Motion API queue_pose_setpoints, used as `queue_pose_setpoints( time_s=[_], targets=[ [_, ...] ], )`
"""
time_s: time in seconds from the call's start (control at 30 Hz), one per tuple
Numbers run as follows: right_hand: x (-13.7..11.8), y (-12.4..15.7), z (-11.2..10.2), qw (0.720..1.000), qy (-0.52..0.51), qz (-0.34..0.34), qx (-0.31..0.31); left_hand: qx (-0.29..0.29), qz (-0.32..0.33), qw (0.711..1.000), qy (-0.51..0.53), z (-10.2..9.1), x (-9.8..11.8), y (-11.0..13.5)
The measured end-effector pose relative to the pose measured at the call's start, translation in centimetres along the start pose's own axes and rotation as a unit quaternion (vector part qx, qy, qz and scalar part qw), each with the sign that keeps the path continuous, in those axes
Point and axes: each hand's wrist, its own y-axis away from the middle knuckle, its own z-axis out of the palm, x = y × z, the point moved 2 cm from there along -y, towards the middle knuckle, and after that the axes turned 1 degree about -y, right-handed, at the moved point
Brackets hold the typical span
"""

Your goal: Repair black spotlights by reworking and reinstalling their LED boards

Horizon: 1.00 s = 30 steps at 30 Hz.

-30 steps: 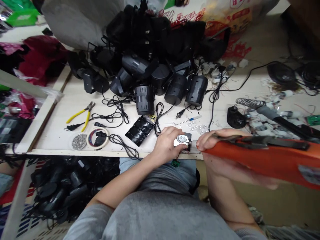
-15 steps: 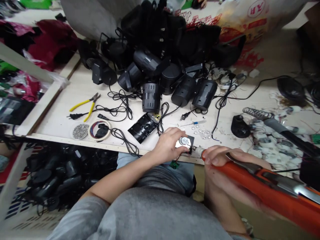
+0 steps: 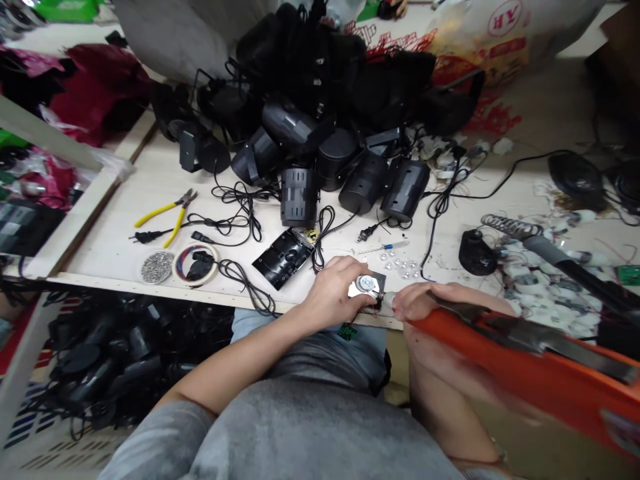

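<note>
My left hand (image 3: 334, 290) is closed on a small metal motor part (image 3: 367, 287) at the near edge of the wooden workbench (image 3: 125, 227). A little green circuit board (image 3: 346, 330) hangs on wires below it. My right hand (image 3: 430, 307) is wrapped round a long orange power tool (image 3: 540, 367) with a grey lever along its top. The tool's pale tip (image 3: 389, 300) touches the motor part from the right.
A heap of black cylindrical lamp housings (image 3: 320, 153) with cords fills the middle. Yellow pliers (image 3: 167, 215), a dish of screws (image 3: 157, 267), a tape roll (image 3: 196, 264) and a black cover plate (image 3: 285, 257) lie left. A soldering iron stand (image 3: 480, 250) sits right. More housings lie under the bench.
The orange tool has shifted slightly, its tip staying against the motor part. My left hand has stayed on the part. The view has moved a little.
</note>
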Motion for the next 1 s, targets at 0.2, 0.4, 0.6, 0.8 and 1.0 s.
queue_pose_setpoints(
  time_s=[0.2,0.4,0.6,0.8,1.0],
  targets=[
    [-0.1,0.3,1.1,0.997,-0.021,-0.075,0.029,-0.002,-0.002,1.000,0.021,0.1,0.1,0.1],
    [-0.2,0.6,1.4,0.991,-0.043,-0.097,0.083,-0.004,0.014,0.999,0.034,0.0,0.0,0.3],
    [-3.1,0.0,2.3,0.992,-0.027,-0.033,0.116,0.029,0.010,0.999,0.027,0.3,-0.3,0.6],
    [-0.5,-1.8,4.1,0.995,-0.056,-0.085,0.002,0.034,0.008,0.999,0.021,0.7,-0.6,0.5],
    [1.9,-2.4,4.4,0.991,-0.055,-0.118,-0.038,0.025,0.004,0.999,0.029,0.5,-0.5,0.4]
  ],
)
